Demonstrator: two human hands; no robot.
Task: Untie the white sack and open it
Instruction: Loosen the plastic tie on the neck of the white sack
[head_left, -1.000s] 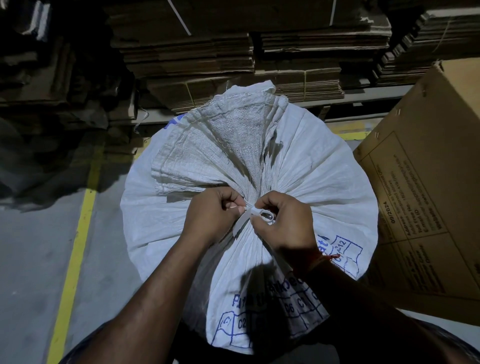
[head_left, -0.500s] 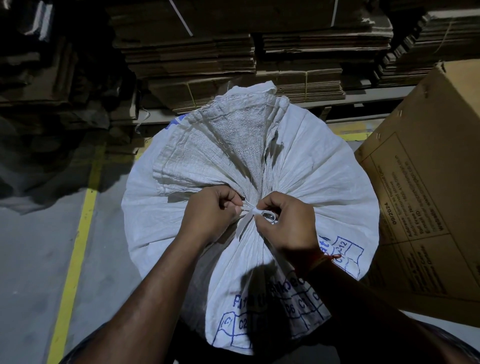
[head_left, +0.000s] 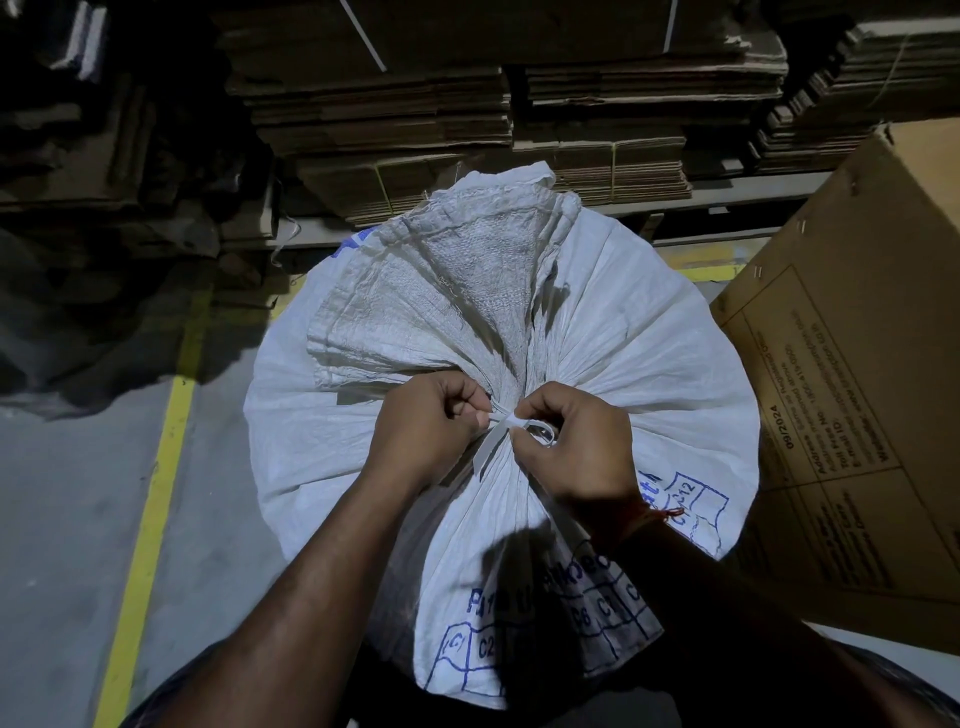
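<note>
A full white woven sack (head_left: 649, 353) with blue print stands in front of me, its mouth gathered into a tied neck at the middle. A white strap tie (head_left: 511, 423) binds that neck, with a loose end hanging down toward me. My left hand (head_left: 428, 423) pinches the tie from the left with curled fingers. My right hand (head_left: 576, 441) pinches it from the right, where a small loop of strap shows by the fingertips. The sack's loose top flap (head_left: 441, 291) lies folded away behind the knot.
A large brown cardboard box (head_left: 857, 374) leans close on the right of the sack. Stacks of flattened cardboard (head_left: 597, 130) fill the shelving behind. A yellow floor line (head_left: 156, 499) runs along the grey concrete on the left.
Both hands stay at the knot with only slight finger movement; the tie looks drawn a little tighter between them. The sack has not moved.
</note>
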